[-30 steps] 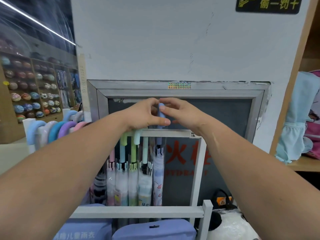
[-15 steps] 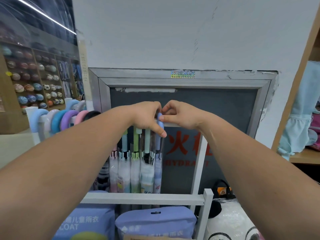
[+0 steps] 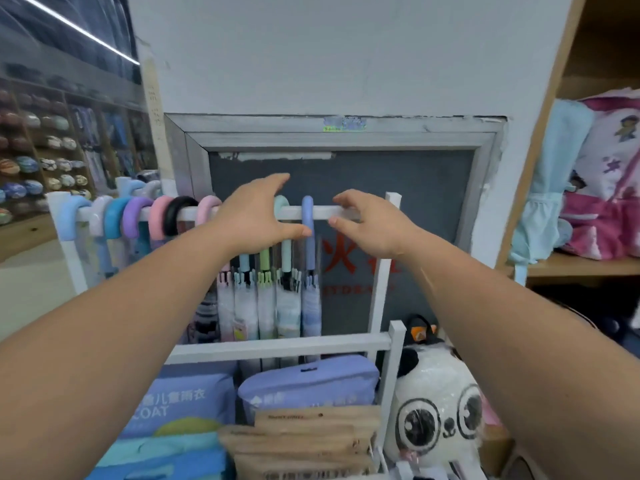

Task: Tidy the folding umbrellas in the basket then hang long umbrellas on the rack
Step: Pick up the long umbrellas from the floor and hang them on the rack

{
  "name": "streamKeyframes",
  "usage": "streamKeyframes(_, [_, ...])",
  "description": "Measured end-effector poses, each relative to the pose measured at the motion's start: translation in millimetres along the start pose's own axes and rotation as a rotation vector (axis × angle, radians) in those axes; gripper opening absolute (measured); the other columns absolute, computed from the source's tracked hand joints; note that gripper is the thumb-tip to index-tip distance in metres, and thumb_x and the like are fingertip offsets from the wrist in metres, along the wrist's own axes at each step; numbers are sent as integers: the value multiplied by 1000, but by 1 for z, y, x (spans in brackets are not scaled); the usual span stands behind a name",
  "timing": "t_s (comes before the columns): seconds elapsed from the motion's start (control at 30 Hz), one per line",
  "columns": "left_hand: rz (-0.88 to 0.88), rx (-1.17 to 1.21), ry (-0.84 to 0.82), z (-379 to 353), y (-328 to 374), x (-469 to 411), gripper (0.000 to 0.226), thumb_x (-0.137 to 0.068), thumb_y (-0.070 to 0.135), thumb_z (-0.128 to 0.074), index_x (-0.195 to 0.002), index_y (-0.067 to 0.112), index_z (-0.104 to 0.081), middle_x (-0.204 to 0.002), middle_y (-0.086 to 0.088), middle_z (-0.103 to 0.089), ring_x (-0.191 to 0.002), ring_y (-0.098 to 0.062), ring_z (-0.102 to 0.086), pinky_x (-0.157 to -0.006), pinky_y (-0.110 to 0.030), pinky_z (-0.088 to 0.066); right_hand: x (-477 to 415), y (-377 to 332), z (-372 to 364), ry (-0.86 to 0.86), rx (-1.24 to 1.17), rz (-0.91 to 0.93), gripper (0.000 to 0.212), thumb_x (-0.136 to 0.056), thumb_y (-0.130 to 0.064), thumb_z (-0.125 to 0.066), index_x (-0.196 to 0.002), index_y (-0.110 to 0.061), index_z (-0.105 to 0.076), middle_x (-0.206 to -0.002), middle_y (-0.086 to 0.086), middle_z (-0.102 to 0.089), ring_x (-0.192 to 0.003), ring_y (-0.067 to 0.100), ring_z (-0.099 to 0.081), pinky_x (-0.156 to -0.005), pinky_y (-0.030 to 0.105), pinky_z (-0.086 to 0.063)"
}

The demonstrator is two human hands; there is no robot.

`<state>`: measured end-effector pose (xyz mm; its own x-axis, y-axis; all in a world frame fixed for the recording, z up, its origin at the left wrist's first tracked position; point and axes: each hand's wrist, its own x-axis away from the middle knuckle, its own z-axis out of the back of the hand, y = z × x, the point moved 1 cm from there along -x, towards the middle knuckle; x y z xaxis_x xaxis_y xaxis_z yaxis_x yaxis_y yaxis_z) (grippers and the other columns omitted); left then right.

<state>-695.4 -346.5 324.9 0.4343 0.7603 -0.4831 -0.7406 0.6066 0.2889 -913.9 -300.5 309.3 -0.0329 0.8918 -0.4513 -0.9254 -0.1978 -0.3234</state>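
Observation:
A white rack (image 3: 341, 213) stands against the wall, its top rail carrying a row of long umbrellas by their curved handles. The rightmost one is a blue-handled umbrella (image 3: 308, 233), hooked over the rail and hanging straight down. My left hand (image 3: 258, 216) hovers just left of that handle with fingers spread, covering part of a mint handle (image 3: 282, 204). My right hand (image 3: 369, 225) is open just right of it, fingertips near the rail. Neither hand holds anything. More handles in pastel colours and one black (image 3: 175, 213) line the rail to the left.
Below the rack's lower bar (image 3: 277, 346) lie packaged raincoats (image 3: 308, 386) and brown paper packets (image 3: 308, 441). A wrapped panda plush (image 3: 434, 403) sits at the right. A wooden shelf (image 3: 575, 265) with bags stands further right, and ball shelves (image 3: 38, 161) at the left.
Both hands have let go of the blue-handled umbrella, which now hangs on the rail. The hands have opened and moved apart to either side of it.

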Motion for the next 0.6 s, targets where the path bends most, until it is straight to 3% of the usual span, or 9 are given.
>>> streamKeyframes(0.13, [-151,52,147,-16,14,31,80,-77,49,-79,-144,19,-48,-144,-5,-53,-132,-26,-49,-108,-39,-39,60,1,3,107,58,-101,52,-93,-54,-55,-137,-25,-53,-142,-3,-56,-130,21,-52,-107,44,-43])
streamKeyframes(0.23, [-272,97,148,-39,35,53,69,-77,47,-80,-134,14,-58,-134,-9,-59,-125,-32,-53,-107,-41,-41,114,4,3,132,97,-208,49,-92,-53,-56,-133,-26,-57,-135,-4,-60,-126,19,-54,-104,42,-44])
streamKeyframes(0.4, [-396,153,-29,-93,101,101,77,-67,72,-58,-128,24,-58,-129,-5,-61,-118,-32,-56,-100,-48,-47,229,27,7,115,132,-410,47,-93,-46,-62,-133,-21,-59,-138,1,-60,-130,19,-52,-108,34,-39])
streamKeyframes(0.5, [-470,178,-188,-131,155,138,78,-67,72,-56,-129,25,-56,-130,-5,-60,-120,-32,-55,-101,-46,-46,309,48,15,96,138,-540,46,-92,-44,-64,-131,-20,-62,-135,0,-62,-126,20,-54,-104,38,-43])
streamKeyframes(0.6, [-540,207,-325,-171,214,181,77,-66,71,-58,-127,25,-59,-124,-4,-61,-116,-30,-57,-99,-44,-47,395,80,21,56,145,-682,48,-87,-54,-61,-122,-21,-65,-120,1,-67,-111,24,-61,-93,42,-50])
